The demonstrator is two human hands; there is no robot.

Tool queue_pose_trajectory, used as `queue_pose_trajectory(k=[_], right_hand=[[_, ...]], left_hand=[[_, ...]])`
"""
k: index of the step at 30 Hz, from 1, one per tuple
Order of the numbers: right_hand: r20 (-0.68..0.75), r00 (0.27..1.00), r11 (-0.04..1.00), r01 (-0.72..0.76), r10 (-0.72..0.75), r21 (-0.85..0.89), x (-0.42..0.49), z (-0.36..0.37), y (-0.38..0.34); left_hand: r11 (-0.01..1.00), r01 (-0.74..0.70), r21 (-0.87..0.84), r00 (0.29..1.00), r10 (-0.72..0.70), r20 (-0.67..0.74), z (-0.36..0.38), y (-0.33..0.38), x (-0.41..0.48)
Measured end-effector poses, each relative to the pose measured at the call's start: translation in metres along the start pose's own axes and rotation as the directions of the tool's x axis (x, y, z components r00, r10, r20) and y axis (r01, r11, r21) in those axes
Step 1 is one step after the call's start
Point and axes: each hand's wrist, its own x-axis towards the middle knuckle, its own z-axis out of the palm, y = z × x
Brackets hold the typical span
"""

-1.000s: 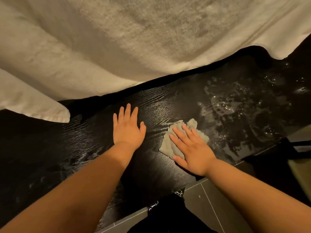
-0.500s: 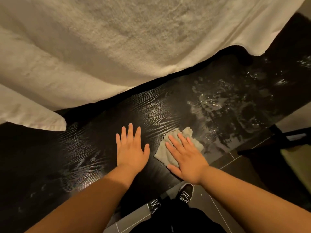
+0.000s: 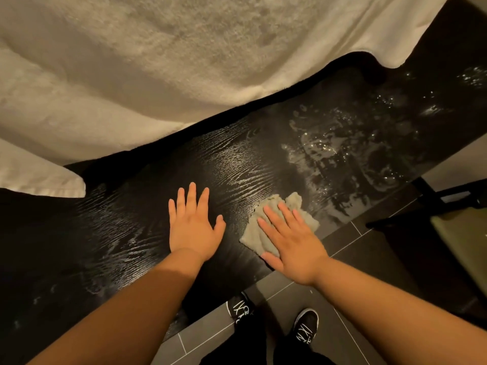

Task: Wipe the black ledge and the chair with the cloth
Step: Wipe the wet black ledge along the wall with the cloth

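head view looks down on a white bedcover (image 3: 158, 75) hanging over the far edge of the black ledge (image 3: 118, 233), which runs across the frame, its right part carrying wet streaks (image 3: 329, 148). the chair (image 3: 458, 246) stands on the tiled floor at the right, well apart from both hands, so its turn likely comes later. the left hand (image 3: 193, 230) lies flat on bare ledge, fingers straight and spread, holding nothing, probably a brace for leaning in. the right hand (image 3: 292, 243) is flat too, fingers straight, pressing the cloth (image 3: 300, 206) down near the ledge's front edge, beside the streaks; an open palm spreads pressure for wiping.
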Motion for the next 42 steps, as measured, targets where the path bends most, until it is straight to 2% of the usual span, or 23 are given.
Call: queue_pose_trajectory(k=[2,5,7,9,11,14,16,18,20,22,25,26,28,30,34,35,38,42], right_hand=[[0.001,0.998,0.998,0.057,-0.057,-0.038,0.001,-0.002,0.031],[0.026,0.984,0.984,-0.173,0.174,-0.042,0.008,-0.01,0.055],[0.015,0.942,0.942,-0.335,0.335,-0.019,0.011,-0.011,0.041],[0.017,0.902,0.902,-0.433,0.432,0.006,0.009,-0.007,0.012],[0.005,0.91,0.91,-0.414,0.414,0.019,0.004,-0.002,-0.025],[0.016,0.968,0.967,-0.252,0.252,0.033,-0.005,0.012,-0.069],[0.027,0.993,0.993,-0.113,0.112,0.031,-0.009,0.015,-0.067],[0.011,0.999,0.999,-0.034,0.034,-0.007,-0.013,0.012,-0.042],[0.018,0.995,0.995,-0.094,0.094,-0.014,-0.018,0.009,-0.011],[0.025,0.975,0.976,-0.219,0.219,-0.011,-0.022,0.005,0.007],[0.013,0.917,0.917,-0.398,0.398,0.013,-0.02,0.004,-0.015],[0.025,0.908,0.908,-0.418,0.418,0.027,-0.016,0.004,-0.032],[0.061,0.933,0.934,-0.357,0.355,0.025,-0.012,0.006,-0.068],[0.079,0.973,0.976,-0.217,0.215,0.014,-0.011,0.01,-0.087],[0.064,0.998,0.999,0.018,-0.016,-0.033,-0.017,0.008,-0.038],[0.062,0.998,0.999,0.007,-0.004,-0.048,-0.021,0.007,-0.016],[0.052,0.987,0.987,-0.149,0.152,-0.066,-0.03,-0.006,0.044],[0.091,0.959,0.963,-0.267,0.27,-0.049,-0.026,-0.01,0.034]], left_hand=[[1.0,0.002,0.011,1.0,-0.002,0.0,0.001,0.0,0.0],[1.0,0.01,0.015,1.0,-0.01,0.003,0.002,0.002,-0.001],[1.0,0.022,0.016,1.0,-0.022,-0.002,0.001,0.003,-0.003],[1.0,0.029,0.011,1.0,-0.029,-0.001,0.001,0.004,-0.004],[0.999,0.033,0.008,0.999,-0.033,0.009,0.001,0.005,-0.004],[0.999,0.043,0.007,0.999,-0.043,0.001,0.003,0.005,-0.007],[0.998,0.056,0.001,0.998,-0.056,-0.003,0.004,0.007,-0.01],[0.998,0.068,-0.017,0.998,-0.068,0.011,0.003,0.01,-0.014],[0.997,0.073,-0.03,0.997,-0.073,0.012,0.004,0.011,-0.023],[0.997,0.067,-0.031,0.998,-0.067,0.003,0.006,0.011,-0.037],[0.998,0.061,-0.028,0.998,-0.061,0.003,0.011,0.012,-0.056],[0.997,0.069,-0.04,0.998,-0.069,0.007,0.013,0.012,-0.06],[0.994,0.085,-0.062,0.996,-0.084,0.016,0.014,0.013,-0.069],[0.993,0.092,-0.075,0.996,-0.091,0.01,0.016,0.012,-0.077],[0.991,0.113,-0.077,0.994,-0.112,0.016,0.019,0.014,-0.085],[0.989,0.127,-0.078,0.992,-0.127,0.014,0.02,0.016,-0.086],[0.973,0.219,-0.075,0.976,-0.219,0.008,0.019,0.034,-0.089],[0.947,0.297,-0.122,0.955,-0.292,0.057,0.013,0.073,-0.085]])
